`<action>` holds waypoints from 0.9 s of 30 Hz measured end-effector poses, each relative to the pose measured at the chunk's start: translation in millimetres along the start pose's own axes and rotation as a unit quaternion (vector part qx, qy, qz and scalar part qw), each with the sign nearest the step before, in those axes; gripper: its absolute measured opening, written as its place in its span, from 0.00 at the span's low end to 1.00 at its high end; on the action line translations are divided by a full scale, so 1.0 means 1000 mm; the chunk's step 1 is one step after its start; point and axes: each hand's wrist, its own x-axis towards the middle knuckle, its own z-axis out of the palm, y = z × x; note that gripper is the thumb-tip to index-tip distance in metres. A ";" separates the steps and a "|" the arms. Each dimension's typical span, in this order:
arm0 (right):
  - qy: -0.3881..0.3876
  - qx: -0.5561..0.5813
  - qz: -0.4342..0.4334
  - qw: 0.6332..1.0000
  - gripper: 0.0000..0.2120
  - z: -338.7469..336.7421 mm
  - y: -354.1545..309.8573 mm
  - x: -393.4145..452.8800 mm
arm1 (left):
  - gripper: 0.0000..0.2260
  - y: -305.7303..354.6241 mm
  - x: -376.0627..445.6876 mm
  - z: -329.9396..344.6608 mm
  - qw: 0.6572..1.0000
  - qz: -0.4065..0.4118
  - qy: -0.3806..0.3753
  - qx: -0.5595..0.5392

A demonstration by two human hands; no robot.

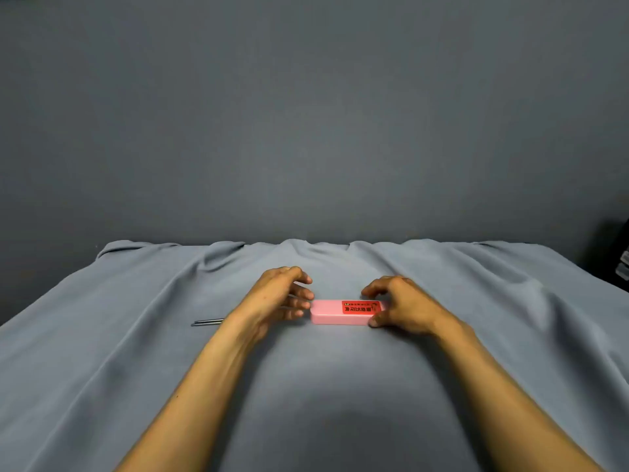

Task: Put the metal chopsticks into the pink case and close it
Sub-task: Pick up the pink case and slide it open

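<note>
Grey cloth (pixel 136 369), wrinkled, draping over the whole table; lying bunched along the far edge against a grey wall (pixel 306 114).

Pink case (pixel 337 316), long and flat, red label (pixel 360 307) on the lid; resting shut on the cloth near the middle of the table, closer to the far edge than the near one.

Left hand (pixel 279 298), fingers spread and curled, reaching at the case's left end; fingertips (pixel 304 304) at or just short of it, contact impossible to tell; not gripping anything.

Right hand (pixel 398 306), bracketing the case's right end, thumb on the near side, fingers over the far side; appearing to be pinching the case lightly.

Metal chopsticks (pixel 208 322), a thin pair lying on the cloth left of the case, mostly hiding behind the left wrist, untouched.

Progress, judging by layout: barely starting. Opening the case, loading the chopsticks and closing the lid all remaining.
</note>
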 end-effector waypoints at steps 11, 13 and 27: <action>0.026 -0.001 -0.011 1.000 0.27 0.005 0.000 0.001 | 0.12 -0.007 0.007 -0.002 1.000 -0.003 0.024 -0.014; 0.049 0.017 -0.029 0.998 0.27 0.003 -0.004 0.001 | 0.15 -0.010 0.009 -0.001 0.999 0.007 0.045 -0.006; 0.185 0.004 -0.166 0.969 0.26 0.001 -0.040 0.002 | 0.14 -0.012 0.010 -0.002 0.992 0.038 0.058 -0.103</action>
